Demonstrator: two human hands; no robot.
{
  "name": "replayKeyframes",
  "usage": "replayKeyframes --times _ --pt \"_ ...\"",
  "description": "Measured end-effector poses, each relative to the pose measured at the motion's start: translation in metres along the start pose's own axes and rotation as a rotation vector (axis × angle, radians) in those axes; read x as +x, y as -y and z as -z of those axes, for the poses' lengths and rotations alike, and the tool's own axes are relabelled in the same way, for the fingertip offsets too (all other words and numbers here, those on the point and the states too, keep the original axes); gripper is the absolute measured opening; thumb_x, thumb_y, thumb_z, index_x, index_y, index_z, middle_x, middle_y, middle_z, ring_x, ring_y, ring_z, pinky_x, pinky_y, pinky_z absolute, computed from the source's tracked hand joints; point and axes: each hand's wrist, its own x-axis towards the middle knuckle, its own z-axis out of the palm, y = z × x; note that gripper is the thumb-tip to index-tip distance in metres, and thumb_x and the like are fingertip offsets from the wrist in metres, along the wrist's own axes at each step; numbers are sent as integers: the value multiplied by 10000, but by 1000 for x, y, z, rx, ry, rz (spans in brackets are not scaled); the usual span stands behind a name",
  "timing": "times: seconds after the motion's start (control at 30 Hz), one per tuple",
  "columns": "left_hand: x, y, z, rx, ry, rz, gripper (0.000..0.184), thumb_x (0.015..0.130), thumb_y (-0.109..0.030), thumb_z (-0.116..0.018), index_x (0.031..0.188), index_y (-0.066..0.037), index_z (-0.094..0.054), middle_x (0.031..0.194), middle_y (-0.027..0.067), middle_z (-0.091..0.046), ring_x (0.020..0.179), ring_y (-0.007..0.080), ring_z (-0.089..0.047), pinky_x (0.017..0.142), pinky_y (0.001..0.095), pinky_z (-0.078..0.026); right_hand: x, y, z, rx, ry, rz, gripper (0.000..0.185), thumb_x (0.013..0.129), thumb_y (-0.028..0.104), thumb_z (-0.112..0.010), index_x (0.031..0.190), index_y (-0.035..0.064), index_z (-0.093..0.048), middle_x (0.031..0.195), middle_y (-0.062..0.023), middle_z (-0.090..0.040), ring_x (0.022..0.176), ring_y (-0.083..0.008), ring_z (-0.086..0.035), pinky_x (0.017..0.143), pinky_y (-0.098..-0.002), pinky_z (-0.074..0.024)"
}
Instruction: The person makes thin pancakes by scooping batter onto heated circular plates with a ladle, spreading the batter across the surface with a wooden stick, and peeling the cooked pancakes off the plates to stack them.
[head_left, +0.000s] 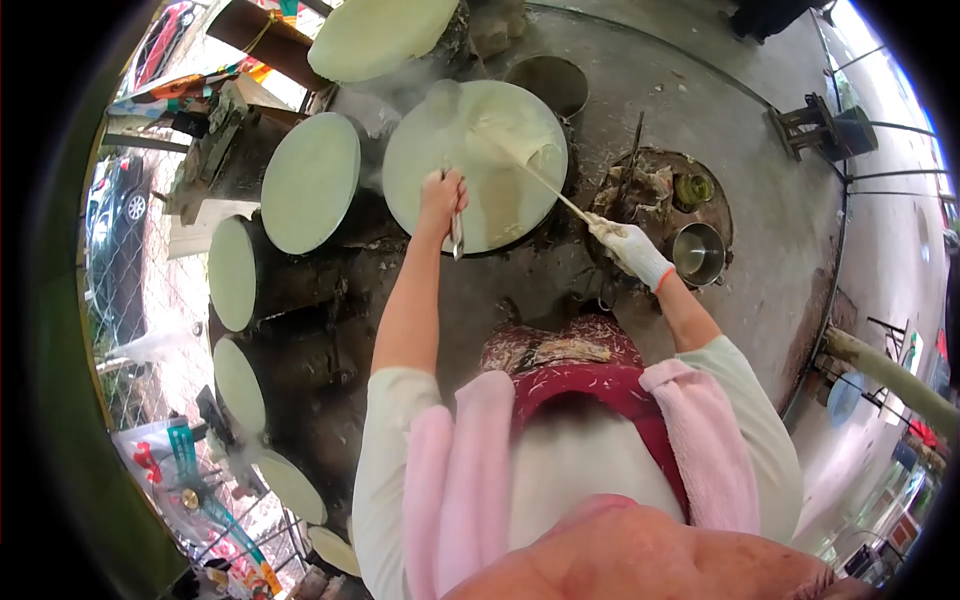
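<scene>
My bare left hand is closed around the handle of a metal ladle. The ladle's far end is blurred over a large round pale-green cooking surface. My right hand, in a white glove with an orange cuff, grips a thin stick that slants up and left. At the stick's far end, a thin, wet, pale sheet is partly raised and folded from the right part of this surface. A smoother, browner patch shows below the sheet.
More pale-green rounds, one nearby, curve down the left. A dark pot stands behind the cooking surface. At right, a low round stand bears a steel pot and a greenish jar. Steam drifts at upper left.
</scene>
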Motion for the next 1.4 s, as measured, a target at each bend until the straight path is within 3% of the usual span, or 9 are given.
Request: replayKeyframes --times 0.13,0.27,0.5,0.57,0.8,0.9,1.0,1.23,1.4 --pt "29 15 -10 32 114 97 201 897 -143 -555 766 10 -540 598 28 -466 445 124 -430 409 271 -307 -20 -37 -37 33 -339 15 405 998 276 -581 1354 85 -593 911 72 -619 658 -18 -458 567 -177 -382" --pt "-8 31 -16 -217 105 346 131 914 -64 -515 802 -1 -490 662 60 -496 460 136 -435 400 278 -333 -35 -2 -123 450 -120 -216 260 982 355 -599 1170 201 -690 650 63 -517 452 -52 -432 390 -225 -302" --pt "-47 40 -32 -731 -69 417 110 951 -18 -498 859 -23 -437 730 54 -455 549 116 -426 420 227 -330 30 -66 -117 374 -276 47 238 1000 351 -565 1182 233 -665 642 53 -527 383 -84 -381 361 -256 -292" --pt "-50 42 -48 -916 -60 477 111 959 -15 -476 870 -47 -417 751 26 -441 532 107 -393 423 247 -336 -8 3 -138 378 -83 -282 187 987 362 -588 1072 205 -645 616 50 -508 375 -78 -371 351 -251 -265" --pt "-147 52 41 -1786 811 92 169 1039 -91 -377 1092 13 -499 633 -59 -350 435 29 -399 398 207 -266 -5 46 -53 211 -222 -59 280 961 416 -627 1030 156 -703 606 43 -492 372 -78 -377 342 -250 -273" --pt "-179 41 45 -1217 551 -139 252 1058 -118 -340 1169 75 -458 671 -62 -377 380 40 -370 386 202 -241 34 4 -37 -7 -152 69 353 974 315 -627 1230 74 -663 842 50 -595 628 -35 -478 559 -184 -372" --pt "-208 8 58 -1469 420 -106 320 1056 -154 -377 1168 128 -477 664 -40 -385 390 22 -417 406 192 -284 19 -2 -62 -419 88 164 436 951 249 -655 1290 -23 -612 1127 -35 -682 1037 -98 -586 938 -251 -444" --pt "-332 53 137 -1154 25 -79 322 1066 -212 -373 1102 69 -528 653 -53 -392 364 7 -342 406 189 -283 13 -14 -67 -264 -103 185 461 974 210 -629 1360 -28 -545 1298 -94 -632 1099 -108 -591 957 -233 -436" --pt "-475 95 199 -1013 -435 -106 304 1050 -271 -440 1047 1 -576 637 -71 -391 376 3 -324 422 188 -278 -32 -38 -200 -413 521 328 483 961 111 -633 1385 -70 -490 1429 -117 -534 1297 -143 -493 1074 -258 -363"
